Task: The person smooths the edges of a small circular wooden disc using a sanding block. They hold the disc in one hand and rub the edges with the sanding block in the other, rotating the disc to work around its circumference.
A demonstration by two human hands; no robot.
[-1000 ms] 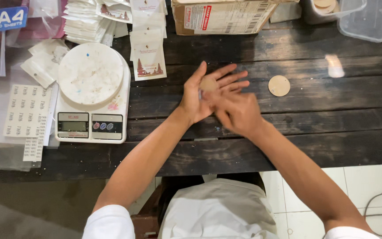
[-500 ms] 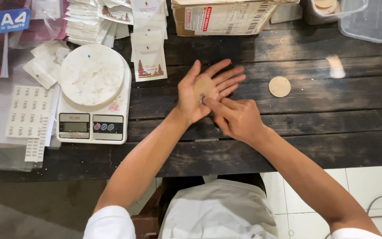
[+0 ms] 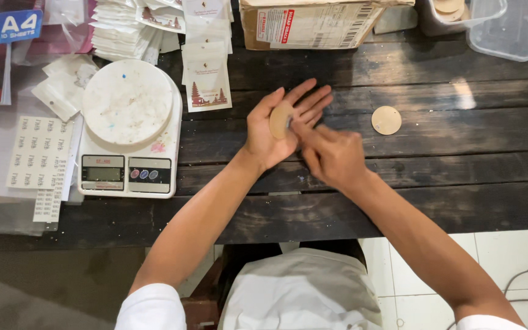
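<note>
My left hand (image 3: 273, 131) lies palm up over the dark wooden table, cupping a round tan wooden disc (image 3: 279, 119) that stands tilted against the palm. My right hand (image 3: 331, 156) is just to its right, blurred, with fingertips pressed to the disc's right edge and the left fingers. A second tan disc (image 3: 386, 120) lies flat on the table, to the right of both hands.
A white kitchen scale (image 3: 128, 131) stands at the left, with sticker sheets (image 3: 38, 153) beside it. Small printed paper bags (image 3: 206, 82) and a cardboard box (image 3: 310, 23) lie at the back. A clear plastic tub (image 3: 490, 24) with discs sits at the back right.
The disc lay flat on my left palm; now it is tipped up on edge. My right hand has moved up to the disc's right side.
</note>
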